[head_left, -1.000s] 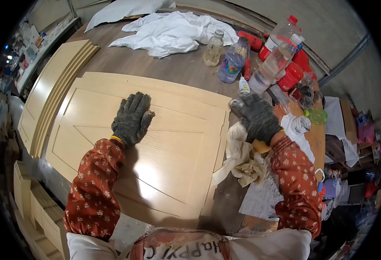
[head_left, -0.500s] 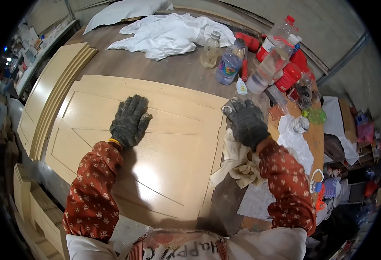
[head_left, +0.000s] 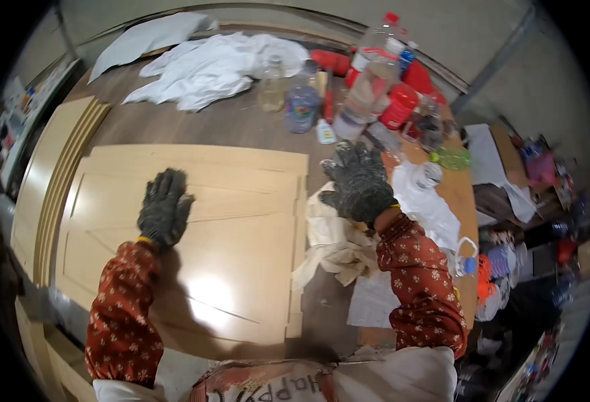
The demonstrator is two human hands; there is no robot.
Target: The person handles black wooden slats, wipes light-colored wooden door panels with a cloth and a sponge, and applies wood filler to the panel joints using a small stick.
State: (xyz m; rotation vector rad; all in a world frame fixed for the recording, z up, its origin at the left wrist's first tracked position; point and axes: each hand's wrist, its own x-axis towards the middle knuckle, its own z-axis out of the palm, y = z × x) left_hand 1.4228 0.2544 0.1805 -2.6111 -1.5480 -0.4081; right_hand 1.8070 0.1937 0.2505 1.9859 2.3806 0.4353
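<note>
A cream-coloured cabinet-door-like panel [head_left: 241,254] with shallow grooves lies flat on the brown table in front of me. My left hand [head_left: 165,208], in a dark grey knitted glove, rests on its left half with the fingers stretched out. To the right of the panel is my right hand [head_left: 358,182], gloved the same way, fingers spread and holding nothing visible. It is over the far end of a crumpled cream cloth [head_left: 338,251]; whether it touches the cloth cannot be told.
Several similar panels [head_left: 47,194] are stacked at the left. Bottles, including a clear one [head_left: 302,107], and a small white glue bottle [head_left: 325,132] stand at the far right. White fabric [head_left: 208,67] covers the back; a white plastic bag [head_left: 426,208] lies right.
The view has turned, so the table's things sit further left in the picture. My right hand has moved off the panel's right edge, its fingers spreading. My left hand stays on the panel.
</note>
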